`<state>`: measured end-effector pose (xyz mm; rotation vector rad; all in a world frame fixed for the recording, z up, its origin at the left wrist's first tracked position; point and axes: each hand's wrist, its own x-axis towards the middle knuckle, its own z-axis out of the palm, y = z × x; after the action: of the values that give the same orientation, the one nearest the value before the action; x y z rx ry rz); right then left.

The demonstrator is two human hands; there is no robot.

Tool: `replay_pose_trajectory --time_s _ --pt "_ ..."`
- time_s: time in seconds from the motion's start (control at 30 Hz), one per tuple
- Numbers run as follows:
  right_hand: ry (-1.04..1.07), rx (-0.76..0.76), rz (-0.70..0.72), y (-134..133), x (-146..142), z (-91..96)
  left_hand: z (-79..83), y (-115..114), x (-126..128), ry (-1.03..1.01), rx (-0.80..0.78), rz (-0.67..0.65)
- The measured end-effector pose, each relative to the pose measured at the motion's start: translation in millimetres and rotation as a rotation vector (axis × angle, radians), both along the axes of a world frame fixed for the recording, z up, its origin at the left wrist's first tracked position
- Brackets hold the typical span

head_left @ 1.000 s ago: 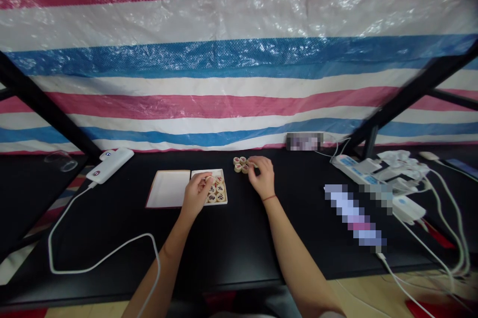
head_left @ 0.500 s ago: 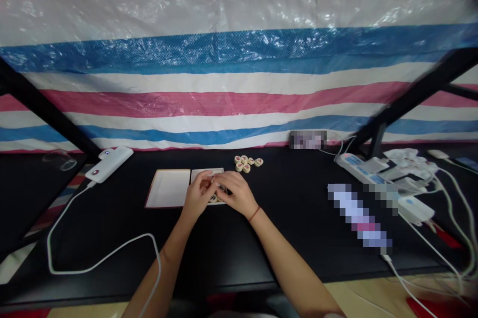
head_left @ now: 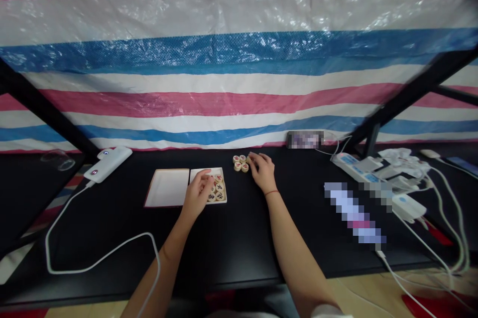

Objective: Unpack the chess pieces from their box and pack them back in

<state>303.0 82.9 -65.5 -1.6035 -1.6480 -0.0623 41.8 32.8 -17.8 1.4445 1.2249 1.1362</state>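
A shallow white box holds several round Chinese chess pieces with black or red characters, at its right side. My left hand hangs over the box's left part, its fingers bent together; they hide what, if anything, is between them. Beyond the box to the right, a small group of red-marked Chinese chess pieces lies on the table. My right hand is at this group's right edge, thumb and fingers closed around a piece mostly covered by them.
The box's lid lies inside-up on the black table, left of the box. A white power bank with a cable stands farther left. On the right are a power strip, chargers, cables and a blurred-out phone-like thing. Striped sheeting hangs behind.
My right hand has left the box and moved right and away to the loose pieces. More pieces in the box are uncovered. My left hand has stayed over the box.
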Motion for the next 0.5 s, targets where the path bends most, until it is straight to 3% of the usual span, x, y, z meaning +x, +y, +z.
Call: replay_pose_trajectory --time_s 0.5 --pt "0.004 0.023 0.052 6.0 7.8 -10.6 -4.9 3.5 -1.9 -0.020 -0.004 0.056"
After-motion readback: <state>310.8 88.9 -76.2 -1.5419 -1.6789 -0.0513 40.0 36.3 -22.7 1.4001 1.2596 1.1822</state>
